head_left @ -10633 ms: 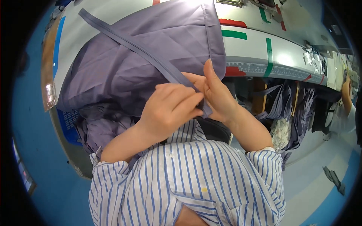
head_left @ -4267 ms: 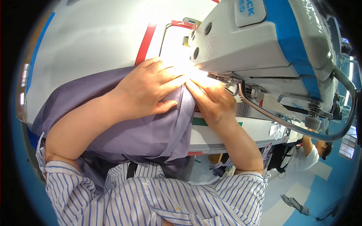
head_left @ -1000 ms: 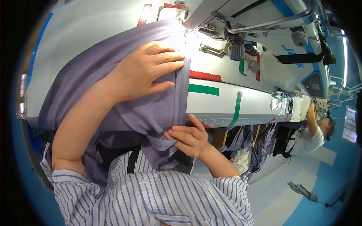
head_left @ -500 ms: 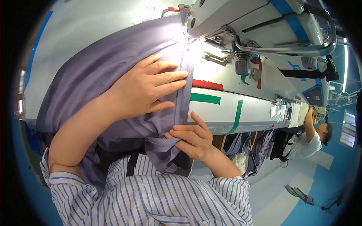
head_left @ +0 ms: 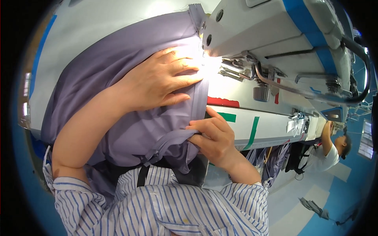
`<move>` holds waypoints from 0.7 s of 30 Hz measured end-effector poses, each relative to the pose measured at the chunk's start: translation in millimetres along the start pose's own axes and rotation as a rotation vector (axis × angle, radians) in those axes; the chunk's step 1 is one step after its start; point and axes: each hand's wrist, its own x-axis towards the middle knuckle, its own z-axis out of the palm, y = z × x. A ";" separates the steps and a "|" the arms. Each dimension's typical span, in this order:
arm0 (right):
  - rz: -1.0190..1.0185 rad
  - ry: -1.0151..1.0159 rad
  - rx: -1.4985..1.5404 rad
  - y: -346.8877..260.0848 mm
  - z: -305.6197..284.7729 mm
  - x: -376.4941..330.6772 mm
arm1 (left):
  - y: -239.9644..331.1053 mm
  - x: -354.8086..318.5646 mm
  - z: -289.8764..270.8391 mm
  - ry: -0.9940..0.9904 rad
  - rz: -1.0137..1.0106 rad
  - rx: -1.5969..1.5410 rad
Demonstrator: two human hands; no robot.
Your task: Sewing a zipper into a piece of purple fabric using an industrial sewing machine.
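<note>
A purple-grey piece of fabric (head_left: 94,70) covers the table in front of me and hangs over its near edge. My left hand (head_left: 167,80) lies flat on it with the fingers apart, fingertips close to the brightly lit needle area of a sewing machine (head_left: 252,39). Lower down, my right hand (head_left: 216,137) pinches the fabric's right edge, fingers curled and thumb side near the table edge. From that grip a folded strip (head_left: 173,137) runs down toward my lap, with what looks like a small zip slider (head_left: 156,152) on it. Glare hides the needle and presser foot.
Red tape (head_left: 223,102) and green tape (head_left: 252,131) mark the table right of the fabric. A ruler strip runs along the table's front edge. More purple pieces (head_left: 275,161) hang below it. At the far right a person (head_left: 323,155) works at another machine.
The fabric has slid away from me past the needle, its far banded end now showing beyond. Both hands moved with it, and more of the folded strip shows. The view has shifted slightly.
</note>
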 end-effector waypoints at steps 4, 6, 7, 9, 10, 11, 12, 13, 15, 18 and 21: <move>0.042 0.012 -0.001 1.9 -0.8 2.7 | -16.9 9.1 1.9 0.101 0.026 -0.043; 0.083 0.024 -0.047 1.0 -0.9 2.8 | -17.4 17.8 -6.4 0.115 0.038 -0.080; 0.105 0.012 -0.049 0.4 -1.7 2.4 | -12.4 21.2 -12.4 0.087 0.006 -0.078; 0.104 0.038 -0.044 0.0 -0.8 3.7 | 9.3 23.2 -24.1 0.113 -0.059 -0.117; 0.098 0.056 -0.037 1.0 0.3 5.3 | 28.2 16.9 -29.9 0.153 0.007 -0.114; 0.074 0.112 -0.006 0.4 0.8 6.2 | 51.3 5.1 -34.6 0.097 -0.139 -0.184; 0.070 0.116 -0.014 0.2 -0.2 6.4 | 73.9 -6.9 -37.2 -0.005 -0.346 -0.261; 0.132 0.113 0.005 -2.2 0.5 6.6 | 93.5 -17.9 -33.7 0.011 -0.306 -0.365; 0.198 0.275 -0.011 -10.1 2.4 3.3 | 118.2 -41.7 -25.7 -0.175 -0.388 -0.596; 0.792 0.251 0.970 -46.2 6.9 -24.4 | 114.8 -72.0 -23.0 -0.032 -0.970 -1.199; 0.883 -0.257 1.249 -91.7 33.1 -58.8 | 95.5 -91.4 -41.5 -0.140 -0.990 -1.200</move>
